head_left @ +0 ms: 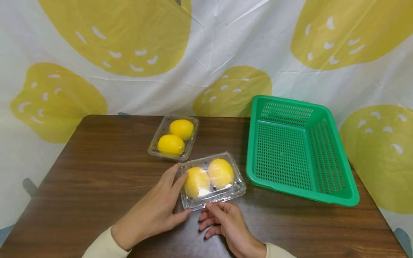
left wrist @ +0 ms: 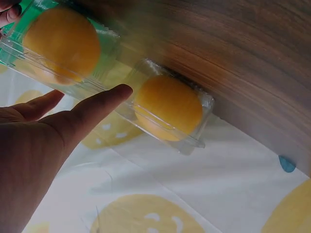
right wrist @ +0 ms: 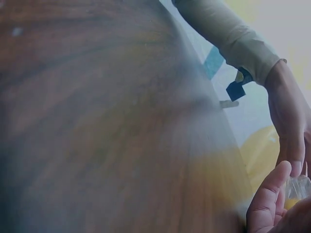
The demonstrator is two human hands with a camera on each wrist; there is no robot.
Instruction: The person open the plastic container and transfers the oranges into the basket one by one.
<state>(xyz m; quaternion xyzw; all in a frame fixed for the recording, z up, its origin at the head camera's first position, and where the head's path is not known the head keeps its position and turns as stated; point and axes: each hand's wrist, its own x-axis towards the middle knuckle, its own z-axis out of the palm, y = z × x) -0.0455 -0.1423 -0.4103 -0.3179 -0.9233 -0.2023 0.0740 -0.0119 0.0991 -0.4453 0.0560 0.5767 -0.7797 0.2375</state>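
I see both lemon clamshells point(head_left: 219, 197) point(head_left: 156, 152) lidded, outside the green basket point(head_left: 353, 193); left hand point(head_left: 151, 211), fingers apart; right hand point(head_left: 233, 225), pinching or not, I can't tell.

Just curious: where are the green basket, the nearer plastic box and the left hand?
Green basket point(head_left: 284, 156), head view, bare floor.
Nearer plastic box point(head_left: 222, 196), head view, front side.
Left hand point(head_left: 157, 208), head view, back of it.

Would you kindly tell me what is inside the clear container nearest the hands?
Inside the clear container are two yellow fruits, side by side, visible through the plastic. They cover whatever lies directly beneath them, so that cannot be seen.
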